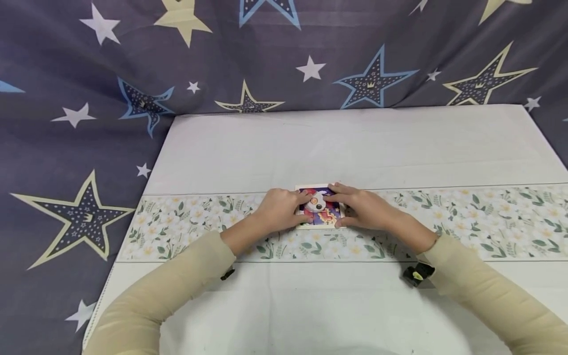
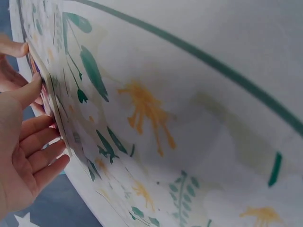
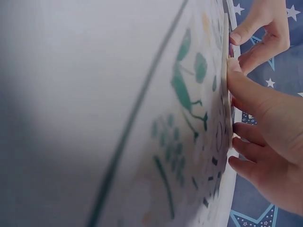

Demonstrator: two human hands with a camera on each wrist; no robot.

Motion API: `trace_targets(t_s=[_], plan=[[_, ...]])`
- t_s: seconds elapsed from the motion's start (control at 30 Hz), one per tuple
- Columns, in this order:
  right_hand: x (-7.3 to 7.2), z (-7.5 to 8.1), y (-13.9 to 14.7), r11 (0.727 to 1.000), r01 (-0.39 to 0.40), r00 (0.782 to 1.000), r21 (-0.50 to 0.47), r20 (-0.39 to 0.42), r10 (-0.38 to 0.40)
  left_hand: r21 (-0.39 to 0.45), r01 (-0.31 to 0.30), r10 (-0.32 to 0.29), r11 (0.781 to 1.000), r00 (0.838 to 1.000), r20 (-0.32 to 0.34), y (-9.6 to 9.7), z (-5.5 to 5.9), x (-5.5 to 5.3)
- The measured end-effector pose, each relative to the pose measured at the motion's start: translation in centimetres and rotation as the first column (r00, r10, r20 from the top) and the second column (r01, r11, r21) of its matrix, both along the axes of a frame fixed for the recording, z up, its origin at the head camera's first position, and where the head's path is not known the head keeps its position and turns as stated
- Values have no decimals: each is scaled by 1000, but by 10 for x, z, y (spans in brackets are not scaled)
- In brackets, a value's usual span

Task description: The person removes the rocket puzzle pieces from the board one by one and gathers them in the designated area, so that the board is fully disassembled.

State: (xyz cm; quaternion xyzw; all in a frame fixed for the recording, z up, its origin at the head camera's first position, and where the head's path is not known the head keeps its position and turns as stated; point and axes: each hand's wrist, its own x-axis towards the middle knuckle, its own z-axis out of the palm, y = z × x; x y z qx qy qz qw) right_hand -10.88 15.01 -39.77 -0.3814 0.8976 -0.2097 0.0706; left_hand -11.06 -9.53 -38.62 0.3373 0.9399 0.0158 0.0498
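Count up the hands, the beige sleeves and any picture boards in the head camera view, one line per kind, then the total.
Hands: 2 (left hand, right hand)
Beige sleeves: 2 (left sleeve, right sleeve)
Picture board: 1
Total: 5

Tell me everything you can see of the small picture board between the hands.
The small, squarish picture board has a thin cream rim and a glossy-looking print in purple, red and yellow, with a white shape bearing orange and dark spots. It looks thin and rigid; its material is unclear. It lies on the floral band. The left hand and right hand touch its opposite sides, partly covering it.
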Motion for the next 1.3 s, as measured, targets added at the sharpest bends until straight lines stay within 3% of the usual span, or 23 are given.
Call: trace_targets(t_s=[0.5, 0.67, 0.93, 1.17, 1.3], plan=[[-3, 2, 0, 999, -4, 1000, 46, 17, 3, -38, 1, 0, 999, 1000, 7, 3, 4, -5], [1, 3, -5, 996, -14, 1000, 89, 20, 13, 40, 7, -9, 999, 999, 32, -1, 2, -5], [8, 5, -16, 996, -57, 998, 75, -3, 57, 202, -77, 44, 976, 986, 161, -3, 4, -9], [9, 3, -23, 993, -93, 995, 66, -21, 94, 233, -78, 24, 969, 975, 223, -2, 3, -17], [8, 5, -26, 992, -89, 996, 95, -8, 90, 228, -138, 68, 964, 955, 288, 0, 5, -21]])
